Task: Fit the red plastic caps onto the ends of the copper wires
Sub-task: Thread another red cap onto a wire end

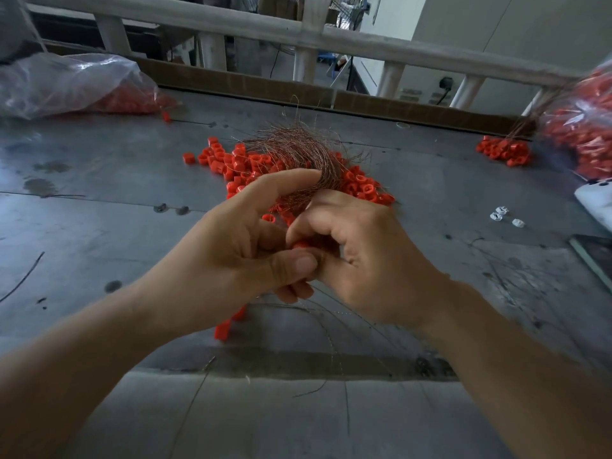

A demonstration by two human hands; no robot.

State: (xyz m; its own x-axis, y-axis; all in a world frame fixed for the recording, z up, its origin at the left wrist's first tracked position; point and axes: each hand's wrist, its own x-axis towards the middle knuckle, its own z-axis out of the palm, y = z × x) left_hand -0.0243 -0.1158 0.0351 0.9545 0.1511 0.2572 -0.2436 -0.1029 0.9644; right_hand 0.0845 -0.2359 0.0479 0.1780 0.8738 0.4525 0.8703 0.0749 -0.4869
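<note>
Left hand (231, 250), right hand (361, 256) pinch cap (300, 245) | scuffed grey table (99, 220) | railing (231, 26) behind

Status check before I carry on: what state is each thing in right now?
left hand, grips copper wire bundle
right hand, pinches red cap
copper wire bundle, held, strands fanned out
red cap, pinched at fingertips, wire fit hidden
loose caps, scattered on table
plastic bag, lying slack, caps inside
capped wires, piled far right

Copper wire bundle (298, 160) over scattered red caps (231, 164) — fanned.
</note>
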